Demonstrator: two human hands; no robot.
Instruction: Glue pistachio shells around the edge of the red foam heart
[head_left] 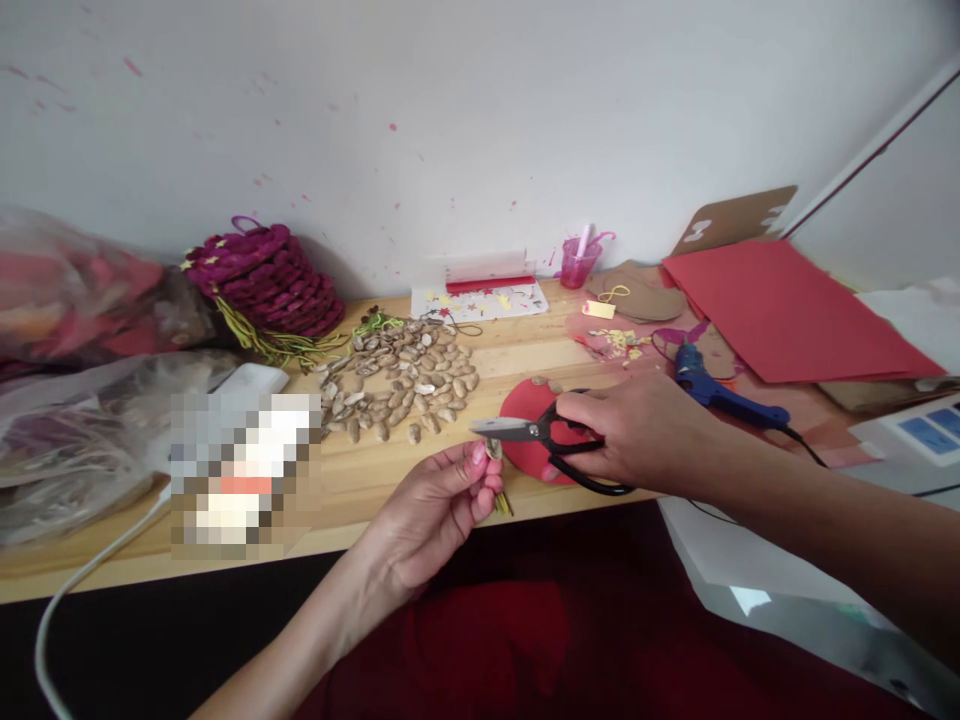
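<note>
Between the thumb and fingers of my left hand (442, 510) is a peanut shell (493, 449), held just above the table's front edge. My right hand (637, 430) is closed around the black handles of a pair of scissors (517, 430). The blades point left and lie right at the top of the shell. Under the scissors lies a round red paper disc (525, 402) with a couple of shell pieces at its far edge. Many loose peanut shells (397, 385) are spread over the wooden table (525, 350) beyond my left hand.
At left are clear plastic bags (90, 300), a purple layered craft (266, 275) with yellow-green tassels, and a blurred-out phone-like object (251, 475). A blue glue gun (731, 395), red paper sheets (802, 310) and a pink cup (579, 263) stand or lie to the right.
</note>
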